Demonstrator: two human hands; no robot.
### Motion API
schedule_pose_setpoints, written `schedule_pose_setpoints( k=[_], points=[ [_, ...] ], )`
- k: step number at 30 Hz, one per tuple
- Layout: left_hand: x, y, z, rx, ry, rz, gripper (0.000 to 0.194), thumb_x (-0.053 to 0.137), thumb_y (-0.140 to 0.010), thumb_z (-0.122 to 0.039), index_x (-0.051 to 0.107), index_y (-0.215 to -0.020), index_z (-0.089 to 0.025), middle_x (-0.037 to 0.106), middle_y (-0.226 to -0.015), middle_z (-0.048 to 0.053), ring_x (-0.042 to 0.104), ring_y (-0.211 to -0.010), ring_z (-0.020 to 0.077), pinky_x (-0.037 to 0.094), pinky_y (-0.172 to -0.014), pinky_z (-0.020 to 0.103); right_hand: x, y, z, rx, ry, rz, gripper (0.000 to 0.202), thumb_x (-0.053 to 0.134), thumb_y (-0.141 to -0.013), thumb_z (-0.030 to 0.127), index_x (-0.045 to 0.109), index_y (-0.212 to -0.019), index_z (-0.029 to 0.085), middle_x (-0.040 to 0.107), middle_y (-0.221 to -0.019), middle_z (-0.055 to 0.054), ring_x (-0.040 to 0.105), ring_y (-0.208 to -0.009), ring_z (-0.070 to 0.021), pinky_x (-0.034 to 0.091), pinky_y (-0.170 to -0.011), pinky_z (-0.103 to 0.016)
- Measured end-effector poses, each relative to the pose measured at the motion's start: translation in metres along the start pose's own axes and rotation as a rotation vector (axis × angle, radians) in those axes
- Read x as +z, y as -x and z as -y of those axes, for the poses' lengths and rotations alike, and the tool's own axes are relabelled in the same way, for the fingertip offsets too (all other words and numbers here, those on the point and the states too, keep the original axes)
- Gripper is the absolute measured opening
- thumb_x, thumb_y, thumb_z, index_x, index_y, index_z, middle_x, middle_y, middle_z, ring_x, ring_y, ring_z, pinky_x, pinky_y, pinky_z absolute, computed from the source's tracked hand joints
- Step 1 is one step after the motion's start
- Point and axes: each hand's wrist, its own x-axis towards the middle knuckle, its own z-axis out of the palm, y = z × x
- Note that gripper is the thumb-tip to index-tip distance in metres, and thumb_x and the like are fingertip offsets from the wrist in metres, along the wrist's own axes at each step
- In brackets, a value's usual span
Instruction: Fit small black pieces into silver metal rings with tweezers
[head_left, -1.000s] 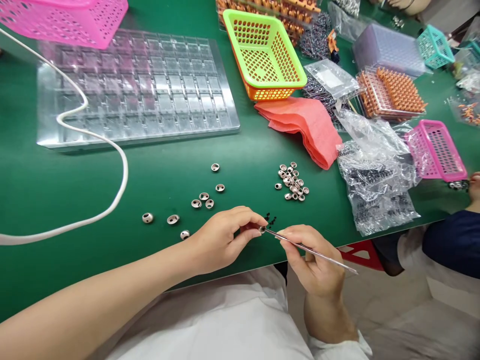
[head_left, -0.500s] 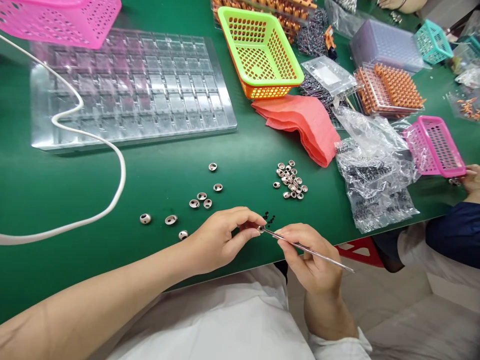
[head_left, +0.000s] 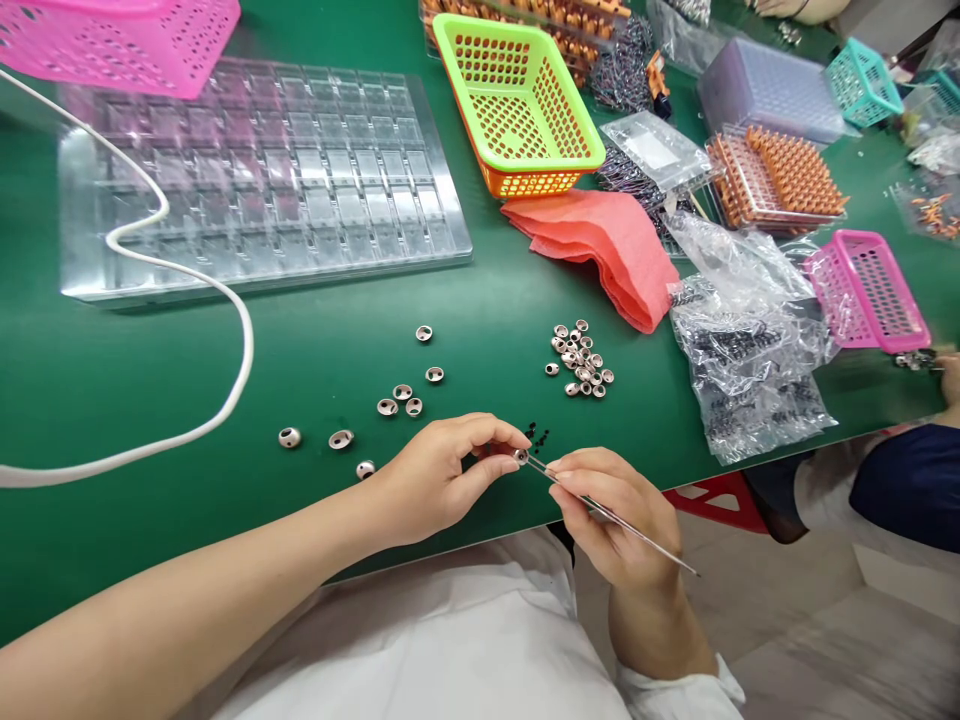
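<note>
Between thumb and forefinger, my left hand point(head_left: 442, 475) pinches a small silvery metal shell point(head_left: 520, 456) with a hole in it. My right hand point(head_left: 622, 515) is closed on thin metal tweezers point(head_left: 611, 515), whose tips are slightly apart and reach the shell's edge; whether they grip anything is too small to tell. Tiny black parts point(head_left: 541, 440) lie just beyond the fingertips. A cluster of similar metal shells point(head_left: 581, 360) sits farther back, to the right. Several more shells point(head_left: 403, 392) are scattered to the left, some with dark insides.
A clear compartment tray point(head_left: 277, 180) lies at the back left, with a white cable point(head_left: 244, 340) across the left side. Behind are a green basket point(head_left: 525, 150) and a red cloth point(head_left: 600, 245). Plastic bags point(head_left: 750, 370) and a pink basket point(head_left: 877, 290) stand right, near another person's hand point(head_left: 951, 380).
The tweezers' tips have parted and drawn back slightly from the shell, and their rear end has swung down. My left hand stays put. The other person's hand has moved down.
</note>
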Motion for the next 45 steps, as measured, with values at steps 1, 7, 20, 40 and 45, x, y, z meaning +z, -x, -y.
schedule_pose_setpoints(
  k=[1,7,20,40,45],
  points=[
    [0.0002,-0.0002,-0.0001,-0.005,0.002,0.002,0.017,0.058,-0.098,-0.022,0.073,-0.104,-0.017,0.076,-0.095,0.003,0.069,-0.083,0.0158,0.053,-0.072,0.024,0.0002,0.0,-0.0003,-0.005,-0.001,-0.004,0.046,0.067,-0.086,-0.004,0.064,-0.125,0.02,0.074,-0.106,-0.008,0.072,-0.097,-0.0204,0.066,-0.078,-0.036],
    [0.0002,-0.0014,-0.0007,-0.019,0.011,0.009,0.018,0.057,-0.098,-0.022,0.073,-0.105,-0.017,0.076,-0.097,0.004,0.069,-0.084,0.0162,0.053,-0.072,0.025,0.0005,0.0012,-0.0012,-0.026,0.007,-0.005,0.048,0.069,-0.083,-0.006,0.064,-0.125,0.018,0.074,-0.106,-0.009,0.072,-0.099,-0.0206,0.065,-0.08,-0.036],
    [-0.0005,-0.0007,-0.0038,-0.024,0.02,0.017,0.018,0.058,-0.097,-0.021,0.073,-0.105,-0.017,0.076,-0.096,0.004,0.069,-0.084,0.016,0.053,-0.072,0.025,0.0005,0.0007,0.001,0.006,-0.013,-0.01,0.047,0.069,-0.084,-0.006,0.064,-0.122,0.02,0.074,-0.105,-0.007,0.073,-0.095,-0.0181,0.064,-0.078,-0.033],
    [-0.0008,-0.0003,-0.0001,0.032,-0.003,0.014,0.018,0.056,-0.098,-0.019,0.073,-0.105,-0.016,0.075,-0.094,0.004,0.068,-0.081,0.0143,0.052,-0.071,0.023,-0.0016,-0.0007,0.0021,0.002,0.012,0.0,0.044,0.069,-0.085,-0.003,0.064,-0.121,0.02,0.074,-0.103,-0.007,0.073,-0.092,-0.0171,0.064,-0.075,-0.031],
    [-0.0006,0.0002,-0.0005,0.035,-0.007,0.037,0.019,0.055,-0.099,-0.019,0.073,-0.105,-0.017,0.075,-0.094,0.005,0.068,-0.082,0.0152,0.053,-0.072,0.024,-0.001,-0.0009,0.0007,-0.004,0.027,0.022,0.041,0.068,-0.086,-0.001,0.064,-0.12,0.021,0.074,-0.102,-0.006,0.073,-0.091,-0.0177,0.065,-0.073,-0.032]
  ],
)
